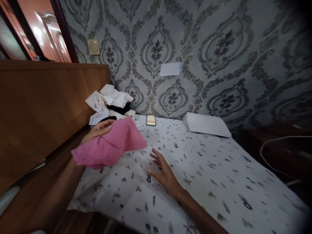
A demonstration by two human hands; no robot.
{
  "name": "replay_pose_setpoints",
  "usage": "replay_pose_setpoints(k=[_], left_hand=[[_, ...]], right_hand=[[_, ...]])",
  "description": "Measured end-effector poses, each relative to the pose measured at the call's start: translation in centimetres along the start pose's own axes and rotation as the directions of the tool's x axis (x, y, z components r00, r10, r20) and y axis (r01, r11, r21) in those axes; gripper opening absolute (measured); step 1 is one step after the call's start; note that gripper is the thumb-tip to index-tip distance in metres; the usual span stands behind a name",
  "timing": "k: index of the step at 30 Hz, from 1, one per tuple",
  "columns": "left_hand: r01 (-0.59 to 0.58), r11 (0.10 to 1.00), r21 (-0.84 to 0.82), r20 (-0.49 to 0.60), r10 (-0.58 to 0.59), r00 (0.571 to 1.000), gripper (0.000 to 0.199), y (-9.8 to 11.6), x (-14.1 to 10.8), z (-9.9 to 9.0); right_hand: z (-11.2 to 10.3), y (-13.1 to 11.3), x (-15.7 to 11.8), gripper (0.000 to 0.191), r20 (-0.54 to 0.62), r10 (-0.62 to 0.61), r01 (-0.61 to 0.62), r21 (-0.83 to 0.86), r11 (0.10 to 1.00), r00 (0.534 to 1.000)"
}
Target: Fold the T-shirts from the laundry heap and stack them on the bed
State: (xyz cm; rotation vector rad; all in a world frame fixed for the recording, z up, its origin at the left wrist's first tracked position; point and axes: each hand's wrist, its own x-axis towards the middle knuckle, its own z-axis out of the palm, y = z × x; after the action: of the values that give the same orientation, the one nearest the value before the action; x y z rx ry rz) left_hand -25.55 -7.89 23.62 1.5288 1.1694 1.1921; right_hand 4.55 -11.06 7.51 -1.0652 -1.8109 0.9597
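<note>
Pink cloth (109, 146), long axis running left to right, is held above the patterned cover (195, 165) by the left hand (98, 130), its fingers closed at the far edge; the free corner lies just left of the right hand (167, 175), fingers loosely spread, empty

Wht paper (170, 69) on patt. wall (212, 92)

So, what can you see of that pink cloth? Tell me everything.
The pink cloth is plain, apparently soft fabric, loosely folded and creased. The left hand's grip holds it above the patterned sheet, its left end drooping and its right end narrowing to a corner. The right hand is apart from it. Its full shape is unclear.
</note>
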Motion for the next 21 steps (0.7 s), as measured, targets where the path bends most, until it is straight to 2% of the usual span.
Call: replay_pose_setpoints(k=[2, 4, 6, 8, 10, 11, 12, 13, 15, 17, 18, 19, 21], left_hand=[[-0.015, 0.998, -0.057, 0.055, 0.018, 0.998, 0.052, -0.1, 0.4, 2.6], [-0.023, 0.998, -0.054, 0.106, 0.029, 0.994, 0.051, -1.3, 1.4, 4.5], [-0.026, 0.999, 0.019, 0.140, 0.023, 0.990, 0.046, -3.3, 2.6, 5.4], [-0.058, 0.976, 0.208, 0.096, 0.038, 0.995, 0.039, -5.6, 3.3, 5.7], [-0.109, 0.878, 0.467, 0.026, 0.109, 0.994, 0.033, -7.3, 3.3, 5.6], [-0.143, 0.809, 0.570, 0.032, 0.152, 0.988, 0.032, -7.8, 3.0, 5.6], [-0.192, 0.749, 0.634, 0.082, 0.182, 0.980, 0.032, -8.1, 2.5, 5.6], [-0.255, 0.708, 0.658, 0.174, 0.187, 0.967, 0.032, -8.3, 2.0, 5.6], [-0.385, 0.673, 0.632, 0.417, 0.123, 0.901, 0.034, -8.2, 0.7, 6.0], [-0.446, 0.644, 0.621, 0.575, 0.012, 0.818, 0.035, -8.2, -0.2, 6.5], [-0.452, 0.621, 0.640, 0.599, -0.035, 0.800, 0.035, -8.4, -0.5, 6.7], [-0.447, 0.596, 0.668, 0.594, -0.063, 0.802, 0.034, -8.6, -0.7, 6.8], [-0.409, 0.556, 0.724, 0.532, -0.073, 0.843, 0.028, -9.1, -0.7, 6.9]], right_hand=[[0.4, -0.8, 0.0, 0.078, -0.039, 0.077, -0.062, 0.294, 0.954, 0.996], [0.3, -1.2, 0.1, 0.070, -0.056, 0.204, -0.149, 0.504, 0.851, 0.977], [-0.7, -1.1, 0.3, 0.060, -0.063, 0.315, -0.214, 0.607, 0.765, 0.947], [-2.4, -0.8, 0.5, 0.053, -0.052, 0.366, -0.264, 0.599, 0.756, 0.929], [-4.2, -0.4, 0.6, 0.048, -0.100, 0.386, -0.308, 0.437, 0.845, 0.917], [-5.0, -0.1, 0.7, 0.047, -0.145, 0.389, -0.339, 0.283, 0.897, 0.910], [-5.6, 0.1, 0.6, 0.048, -0.200, 0.385, -0.373, 0.097, 0.923, 0.901], [-6.0, 0.3, 0.6, 0.050, -0.253, 0.373, -0.406, -0.090, 0.910, 0.893], [-6.4, 0.5, 0.5, 0.055, -0.319, 0.327, -0.434, -0.370, 0.821, 0.890], [-6.1, 0.4, 0.4, 0.055, -0.323, 0.216, -0.365, -0.528, 0.767, 0.921], [-5.8, 0.3, 0.3, 0.052, -0.299, 0.136, -0.294, -0.586, 0.755, 0.945], [-5.5, 0.2, 0.2, 0.049, -0.255, 0.051, -0.208, -0.637, 0.743, 0.965], [-4.7, 0.0, -0.1, 0.045, -0.112, -0.080, -0.020, -0.690, 0.723, 0.990]])
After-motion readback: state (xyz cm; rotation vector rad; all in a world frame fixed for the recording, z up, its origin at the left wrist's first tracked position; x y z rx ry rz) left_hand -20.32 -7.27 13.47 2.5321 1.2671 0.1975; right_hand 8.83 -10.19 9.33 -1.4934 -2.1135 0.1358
